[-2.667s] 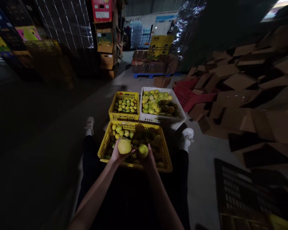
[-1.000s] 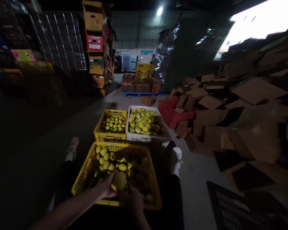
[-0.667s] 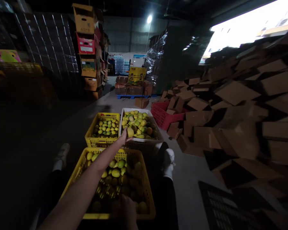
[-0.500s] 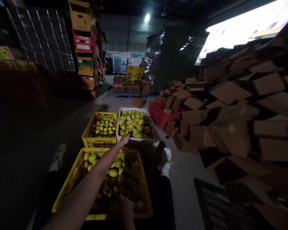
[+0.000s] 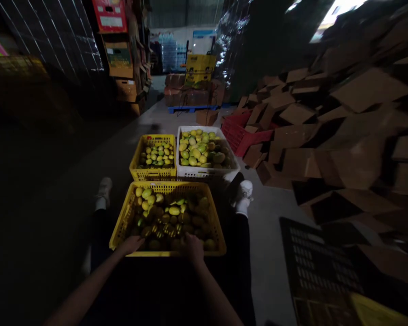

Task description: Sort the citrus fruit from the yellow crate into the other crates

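Between my legs stands a yellow plastic crate (image 5: 115, 222) with yellow-green, lemon-like fruits (image 5: 174, 211) inside, many in deep shadow. My left hand (image 5: 132, 244) is over its near left rim, beside the fruits. Farther right, my right hand (image 5: 193, 248) reaches over the near rim down among the fruits. The fingers of both hands are dark and blurred, so what they hold, if anything, does not show. Beyond this crate, a smaller yellow crate (image 5: 153, 173) and a white crate (image 5: 207, 172) stand side by side, both containing similar fruits.
A heap of cardboard boxes (image 5: 347, 158) rises on the right, with a red crate (image 5: 238, 133) at its edge. Stacked cartons (image 5: 120, 59) stand back left. A blue pallet (image 5: 192, 109) carries boxes ahead. A dark slatted crate (image 5: 316, 258) lies at lower right.
My left hand has come back from the white crate to the near crate's left rim. My right hand remains at the near crate's front. The view has tilted down.
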Tool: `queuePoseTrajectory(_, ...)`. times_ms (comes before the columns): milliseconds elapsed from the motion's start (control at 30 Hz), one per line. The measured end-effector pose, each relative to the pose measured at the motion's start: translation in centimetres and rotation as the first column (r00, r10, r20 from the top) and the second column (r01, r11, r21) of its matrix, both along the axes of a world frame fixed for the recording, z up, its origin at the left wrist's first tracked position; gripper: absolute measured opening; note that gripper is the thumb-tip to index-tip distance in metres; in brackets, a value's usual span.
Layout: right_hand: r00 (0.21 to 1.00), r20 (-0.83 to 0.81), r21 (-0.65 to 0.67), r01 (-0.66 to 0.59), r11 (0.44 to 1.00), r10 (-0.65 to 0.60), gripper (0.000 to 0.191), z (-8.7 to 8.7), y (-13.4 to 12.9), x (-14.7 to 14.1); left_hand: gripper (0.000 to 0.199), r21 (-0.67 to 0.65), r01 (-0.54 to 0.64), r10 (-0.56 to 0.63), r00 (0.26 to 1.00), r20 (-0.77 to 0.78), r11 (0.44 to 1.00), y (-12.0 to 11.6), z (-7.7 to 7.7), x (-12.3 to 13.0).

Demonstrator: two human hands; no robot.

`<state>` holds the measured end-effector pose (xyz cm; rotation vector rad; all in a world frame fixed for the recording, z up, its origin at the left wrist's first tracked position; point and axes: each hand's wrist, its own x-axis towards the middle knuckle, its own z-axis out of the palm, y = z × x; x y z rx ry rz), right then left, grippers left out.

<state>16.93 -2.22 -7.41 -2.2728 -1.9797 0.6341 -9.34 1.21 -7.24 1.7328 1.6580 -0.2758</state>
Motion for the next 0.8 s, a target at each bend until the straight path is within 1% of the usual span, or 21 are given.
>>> queuePoseTrajectory(100,1.000,0.023,-0.026,-0.007,1.000,0.007,0.027,-0.1,0.1,0.1,0.042,0.048,-0.045,0.048,0.997,-0.060,0.998,-1.2,-0.4,-1.1)
queuePoseTrajectory(233,0.999,0.050,-0.067,-0.016,0.998,0.019,0.031,-0.2,0.0,0.0,0.041,0.136,-0.062,0.072,0.995,-0.070,0.989,-1.6,-0.3,-0.7)
queuePoseTrajectory(367,0.995,0.090,-0.089,-0.025,0.996,0.033,0.029,-0.3,0.2,0.2,0.039,0.198,-0.083,0.103,0.991,-0.090,0.977,-1.8,0.1,-0.4)
queuePoseTrajectory(500,0.985,0.161,-0.086,-0.044,0.995,0.058,0.042,-0.4,2.3,1.4,0.038,0.227,-0.113,0.140,0.984,-0.108,0.967,-1.8,0.6,-0.1)
queuePoseTrajectory(600,0.972,0.214,-0.106,-0.073,0.992,0.094,0.043,-1.0,4.7,2.7,0.037,0.233,-0.135,0.164,0.980,-0.112,0.963,-1.6,0.8,0.2)
queuePoseTrajectory(733,0.948,0.293,-0.145,-0.084,0.986,0.124,0.037,-2.6,7.1,3.6,0.037,0.234,-0.163,0.194,0.974,-0.116,0.959,-1.6,0.8,0.5)
queuePoseTrajectory(800,0.934,0.339,-0.142,-0.069,0.988,0.114,0.039,-3.6,7.7,3.4,0.037,0.233,-0.172,0.203,0.972,-0.118,0.957,-1.5,0.8,0.6)
